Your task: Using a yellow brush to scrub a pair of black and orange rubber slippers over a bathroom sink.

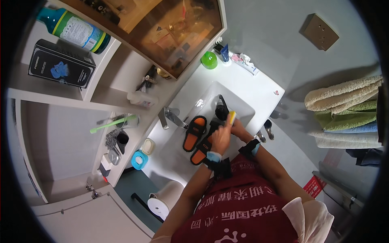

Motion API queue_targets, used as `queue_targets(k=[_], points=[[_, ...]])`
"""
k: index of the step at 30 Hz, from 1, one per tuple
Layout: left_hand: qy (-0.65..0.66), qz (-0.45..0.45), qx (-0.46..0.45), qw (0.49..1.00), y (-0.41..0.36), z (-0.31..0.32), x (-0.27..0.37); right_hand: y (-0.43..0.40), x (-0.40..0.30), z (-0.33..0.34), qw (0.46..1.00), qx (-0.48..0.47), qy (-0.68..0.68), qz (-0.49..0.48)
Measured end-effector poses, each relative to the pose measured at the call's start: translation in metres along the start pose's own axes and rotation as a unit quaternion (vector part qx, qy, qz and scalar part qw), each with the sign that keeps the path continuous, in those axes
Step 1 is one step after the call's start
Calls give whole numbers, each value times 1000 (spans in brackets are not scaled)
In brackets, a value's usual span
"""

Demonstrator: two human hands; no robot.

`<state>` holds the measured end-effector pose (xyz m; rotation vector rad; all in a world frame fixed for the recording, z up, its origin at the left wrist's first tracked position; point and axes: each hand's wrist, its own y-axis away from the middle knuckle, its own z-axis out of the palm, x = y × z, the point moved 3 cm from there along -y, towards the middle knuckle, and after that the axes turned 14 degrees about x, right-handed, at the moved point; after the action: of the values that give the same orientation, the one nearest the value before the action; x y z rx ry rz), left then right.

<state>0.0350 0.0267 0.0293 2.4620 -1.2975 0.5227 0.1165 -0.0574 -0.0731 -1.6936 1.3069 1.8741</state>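
A white sink basin (246, 110) lies before me. My left hand (222, 136), blurred, has its fingers closed along a small yellow and white brush or sponge (232, 118). Just beyond it is my right hand (239, 130), its fingers mostly hidden behind the brush and left hand; whether it grips anything is unclear. A black shoe or slipper (221, 111) with a raised strap is at the fingertips. One black slipper with an orange insole (194, 135) rests in the basin's left part. Its similar mate (199, 154) lies beside it, partly covered by my left hand.
A chrome faucet (173, 117) rises at the basin's left. A green bottle (209, 60) and toothpaste tubes (247, 66) stand on the far counter. Left are shelves (109, 104), a soap dish (148, 147) and a blue container (139, 159). Towels (340, 97) hang right.
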Motion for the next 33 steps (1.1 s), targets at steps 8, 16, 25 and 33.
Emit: queue_targets(k=[8, 16, 25, 33], points=[[-18, 2, 27, 999, -28, -3, -13, -10, -8, 9, 997, 27, 5, -67], [-69, 10, 39, 997, -42, 2, -39, -1, -12, 14, 984, 40, 91, -147], [-61, 52, 32, 996, 6, -4, -3, -3, -22, 3, 991, -38, 129, -27], [-58, 36, 29, 997, -22, 13, -22, -20, 16, 4, 995, 18, 75, -60]])
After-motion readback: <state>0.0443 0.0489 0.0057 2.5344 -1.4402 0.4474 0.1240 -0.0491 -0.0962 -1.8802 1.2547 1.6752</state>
